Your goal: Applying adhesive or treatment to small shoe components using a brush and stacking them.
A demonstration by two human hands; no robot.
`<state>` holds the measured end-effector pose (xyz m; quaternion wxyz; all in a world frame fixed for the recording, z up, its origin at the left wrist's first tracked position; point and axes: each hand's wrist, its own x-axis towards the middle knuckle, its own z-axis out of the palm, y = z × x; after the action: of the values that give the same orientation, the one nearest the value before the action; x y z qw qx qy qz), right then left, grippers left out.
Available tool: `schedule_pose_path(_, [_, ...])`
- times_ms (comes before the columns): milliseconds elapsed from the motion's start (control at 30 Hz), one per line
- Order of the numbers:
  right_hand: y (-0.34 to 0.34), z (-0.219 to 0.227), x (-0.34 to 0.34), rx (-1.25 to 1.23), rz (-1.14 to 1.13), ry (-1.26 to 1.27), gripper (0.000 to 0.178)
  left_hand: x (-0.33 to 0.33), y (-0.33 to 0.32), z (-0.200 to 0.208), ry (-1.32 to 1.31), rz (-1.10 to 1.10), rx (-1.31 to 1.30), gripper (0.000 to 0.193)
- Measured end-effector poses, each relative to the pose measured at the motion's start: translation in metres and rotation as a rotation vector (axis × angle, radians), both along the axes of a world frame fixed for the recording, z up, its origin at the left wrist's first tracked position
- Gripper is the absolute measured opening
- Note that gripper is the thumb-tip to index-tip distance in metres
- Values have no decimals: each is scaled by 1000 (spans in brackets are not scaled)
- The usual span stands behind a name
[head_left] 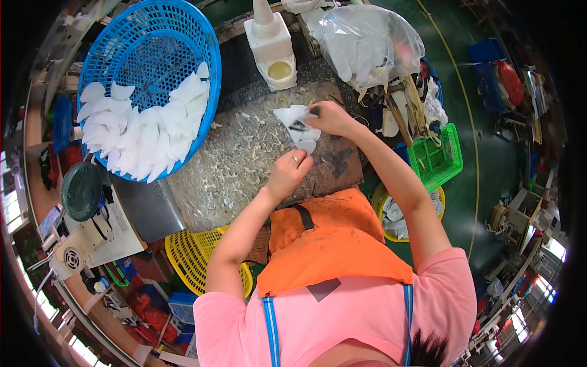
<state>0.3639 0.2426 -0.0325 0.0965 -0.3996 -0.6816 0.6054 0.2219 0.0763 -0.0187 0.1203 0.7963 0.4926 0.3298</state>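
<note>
The right hand (330, 117) is closed on a flat white plastic piece with a dark mark (299, 128), pinching it at its right edge and holding it just above the worn grey work block covered in pale shavings (244, 159). The left hand (288, 171) sits just below the piece, near it but not touching it — its fingers are curled in, and whether they grip anything small cannot be told. The two hands are close, yet apart. To the left, a big round blue plastic basket (153, 43) holds a heap of many more white pieces (143, 131). Behind the block stands a white blocky stand with a yellow cup (274, 49), and beside it a clear plastic bag stuffed with white things (367, 43). A green plastic basket (437, 159) sits off to the right.
</note>
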Motion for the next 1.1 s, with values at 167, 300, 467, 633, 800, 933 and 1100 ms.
schedule_pose_path(167, [17,-16,-38,796,231,134,19,-5,-1,25,-92,179,-13,25])
schedule_pose_path(300, [-10,-3,3,620,520,-107,21,-33,0,17,-28,414,190,27])
schedule_pose_path(467, [-7,8,3,424,153,-131,25,-13,-8,-49,17,92,-42,16])
schedule_pose_path(633, [-25,-11,-10,770,469,51,27,5,-18,-63,-24,182,-199,23])
schedule_pose_path(800, [-65,-18,36,843,539,-67,40,-14,4,-43,-244,471,-238,27])
schedule_pose_path(933, [-80,-11,47,807,566,-80,42,-35,46,-43,47,465,-402,33])
schedule_pose_path(1100, [-70,2,46,465,474,-36,27,-37,55,-60,-3,438,-431,16])
